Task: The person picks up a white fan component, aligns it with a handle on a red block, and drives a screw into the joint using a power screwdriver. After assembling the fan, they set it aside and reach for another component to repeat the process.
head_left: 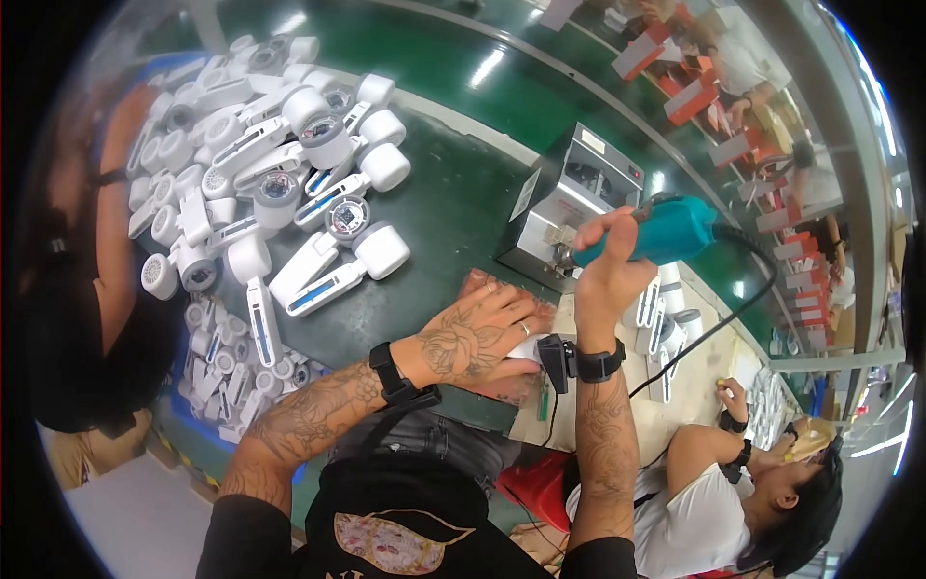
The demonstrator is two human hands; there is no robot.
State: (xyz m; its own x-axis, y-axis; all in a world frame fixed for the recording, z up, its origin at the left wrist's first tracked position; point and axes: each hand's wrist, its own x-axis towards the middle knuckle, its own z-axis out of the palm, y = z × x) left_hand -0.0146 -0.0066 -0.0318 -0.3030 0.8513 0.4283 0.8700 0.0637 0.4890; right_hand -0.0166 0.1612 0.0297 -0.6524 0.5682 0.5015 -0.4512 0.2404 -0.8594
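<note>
My right hand (613, 275) is closed around a teal electric screwdriver (675, 230) with a black cable. Its tip reaches the front of a metal box-shaped screw feeder (545, 227). My left hand (480, 333) lies palm down, its fingers curled over a white plastic piece (526, 349) that shows only in part. Under that hand is a reddish-brown pad (502, 388). Both wrists carry black straps; the right one's black block hides some of the white piece.
White round-headed parts with handles, like handheld fans, are heaped on the green table (434, 174) at left. A blue-edged bin (183, 372) holds more. Several similar parts (666, 323) lie right of my right hand. One person stands at left, another (694, 502) sits at lower right.
</note>
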